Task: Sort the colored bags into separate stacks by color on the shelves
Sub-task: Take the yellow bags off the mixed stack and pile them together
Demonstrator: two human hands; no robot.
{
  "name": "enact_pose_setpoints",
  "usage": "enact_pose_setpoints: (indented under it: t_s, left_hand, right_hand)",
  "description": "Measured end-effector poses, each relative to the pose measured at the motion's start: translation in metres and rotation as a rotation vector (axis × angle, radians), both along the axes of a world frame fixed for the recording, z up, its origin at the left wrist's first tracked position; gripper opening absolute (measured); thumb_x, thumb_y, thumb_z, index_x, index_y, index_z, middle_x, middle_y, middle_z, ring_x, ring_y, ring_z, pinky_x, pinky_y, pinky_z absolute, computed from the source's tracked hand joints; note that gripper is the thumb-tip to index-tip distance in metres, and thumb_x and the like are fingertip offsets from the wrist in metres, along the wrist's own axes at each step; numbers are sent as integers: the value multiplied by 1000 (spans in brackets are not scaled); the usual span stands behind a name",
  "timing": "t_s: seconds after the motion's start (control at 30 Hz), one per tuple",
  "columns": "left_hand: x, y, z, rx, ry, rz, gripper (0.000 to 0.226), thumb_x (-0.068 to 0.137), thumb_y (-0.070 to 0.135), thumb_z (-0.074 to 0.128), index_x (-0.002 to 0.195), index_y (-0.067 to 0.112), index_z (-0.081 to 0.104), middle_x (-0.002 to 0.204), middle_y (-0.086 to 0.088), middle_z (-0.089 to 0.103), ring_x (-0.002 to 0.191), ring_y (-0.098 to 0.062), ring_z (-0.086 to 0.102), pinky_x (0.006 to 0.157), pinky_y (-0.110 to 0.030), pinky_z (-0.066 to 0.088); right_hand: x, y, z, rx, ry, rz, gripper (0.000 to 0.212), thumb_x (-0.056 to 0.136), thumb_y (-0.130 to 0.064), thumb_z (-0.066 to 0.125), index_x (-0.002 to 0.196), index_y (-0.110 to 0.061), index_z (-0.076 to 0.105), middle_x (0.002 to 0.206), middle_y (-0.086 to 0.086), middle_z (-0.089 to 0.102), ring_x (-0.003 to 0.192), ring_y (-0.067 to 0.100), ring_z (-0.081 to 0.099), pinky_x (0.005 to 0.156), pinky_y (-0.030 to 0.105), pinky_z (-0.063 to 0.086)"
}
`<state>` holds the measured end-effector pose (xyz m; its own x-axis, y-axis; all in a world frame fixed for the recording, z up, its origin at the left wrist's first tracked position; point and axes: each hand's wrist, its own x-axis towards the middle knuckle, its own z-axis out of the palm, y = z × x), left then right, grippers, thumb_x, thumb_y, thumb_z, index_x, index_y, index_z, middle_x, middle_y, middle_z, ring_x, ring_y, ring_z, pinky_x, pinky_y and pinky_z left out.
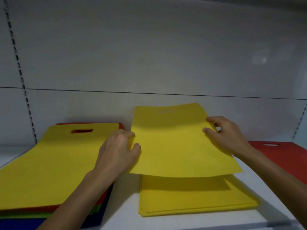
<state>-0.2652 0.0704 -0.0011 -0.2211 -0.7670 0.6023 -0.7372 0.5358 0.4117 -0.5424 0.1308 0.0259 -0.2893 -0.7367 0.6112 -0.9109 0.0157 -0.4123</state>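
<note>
**Q:** Head view. Which step is shown?

**A:** A yellow bag [179,146] is being laid down. The left hand [119,151] pinches its left edge and the right hand [227,135] its right edge, fingers curled. The bag hangs just above the yellow stack [196,200] at centre frame on the shelf [126,213]. It lies between the mixed pile [49,163] at lower left and the red bag [282,155] at right.

**Q:** Orientation, and the next move?

**A:** The long axis runs from the bottom of the frame to the top, with the handle cut-out towards the back wall. The next move is probably to lower the bag, square its edges with the stack, and let go.
</note>
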Motion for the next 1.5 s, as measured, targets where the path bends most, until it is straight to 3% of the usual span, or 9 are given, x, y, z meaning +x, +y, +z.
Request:
enact_pose_setpoints:
  t_s: [0.3,0.47,0.7,0.83,1.03,1.27,1.5]
  left_hand:
    - [-34,29,-58,118,-40,28,36,88,29,52,122,16,57,124,1,55,112,-15,48,91,-26,39]
    - [-40,37,-71,204,-98,46,32,89,27,52,113,9,61,119,-2,57,107,-14,50,89,-27,42]
    - [-46,41,-66,172,-149,58,34,89,33,48,118,20,58,121,6,53,109,-10,48,86,-23,42]
    - [-47,42,-68,188,-221,83,27,86,36,48,100,17,63,109,4,56,98,-12,50,78,-25,43]
    - [-48,39,-76,220,-207,64,33,86,34,50,104,9,64,110,0,55,98,-12,51,84,-28,45]
    - [-32,35,-53,140,-126,18,39,90,37,51,127,24,52,129,4,49,116,-10,47,92,-20,36]
    - [30,20,-6,38,-26,31,30,88,29,55,117,23,60,116,2,56,103,-13,52,85,-26,42]
  right_hand:
    - [-38,8,-63,299,-3,83,48,91,-27,56,135,-11,45,134,7,49,122,20,45,96,24,33]
    - [-45,14,-73,319,-21,95,43,92,-25,54,132,-9,47,131,9,50,119,22,46,93,25,34]
    - [-53,17,-78,393,-14,57,35,92,-26,53,122,-7,55,122,8,54,111,20,50,89,26,38]
    - [-57,20,-83,397,-12,-3,33,90,-24,52,111,0,61,108,10,62,99,21,56,85,30,43]
    - [-57,20,-86,458,49,-35,34,91,-25,49,111,0,60,109,11,59,102,23,54,87,32,44]
    - [-48,16,-68,312,43,-51,38,92,-30,52,126,-12,55,131,6,51,122,21,45,97,32,40]
    - [6,-4,-37,165,40,16,33,91,-24,53,121,-11,59,123,6,59,112,21,53,91,32,44]
